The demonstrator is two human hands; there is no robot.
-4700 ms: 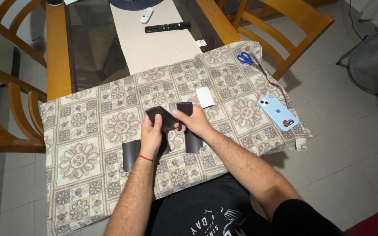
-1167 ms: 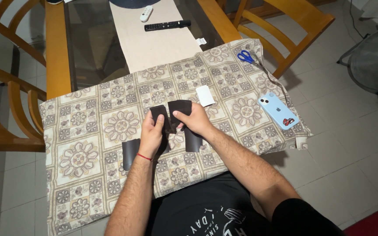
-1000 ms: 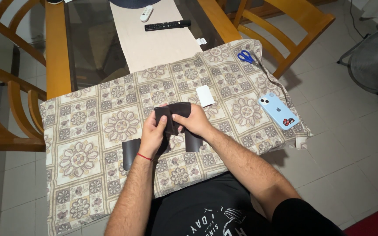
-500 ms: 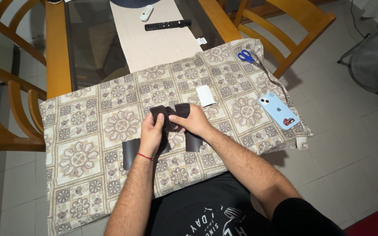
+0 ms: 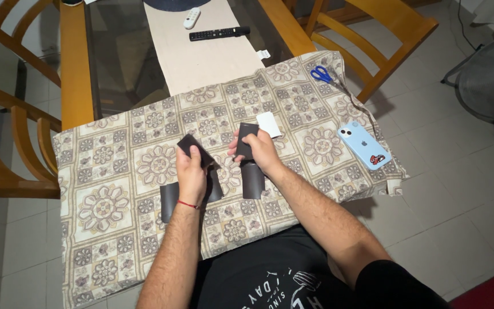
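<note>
Over the patterned cloth (image 5: 115,206), left hand (image 5: 191,171) and right hand (image 5: 259,150) each gripping a separate black card, white card (image 5: 269,123) just beside.

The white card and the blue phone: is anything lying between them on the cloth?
No. In the head view, only bare patterned cloth lies between the white card and the blue phone.

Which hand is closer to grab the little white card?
Probably the right hand. It holds a dark piece right beside the white card, while the left hand sits farther away.
</note>
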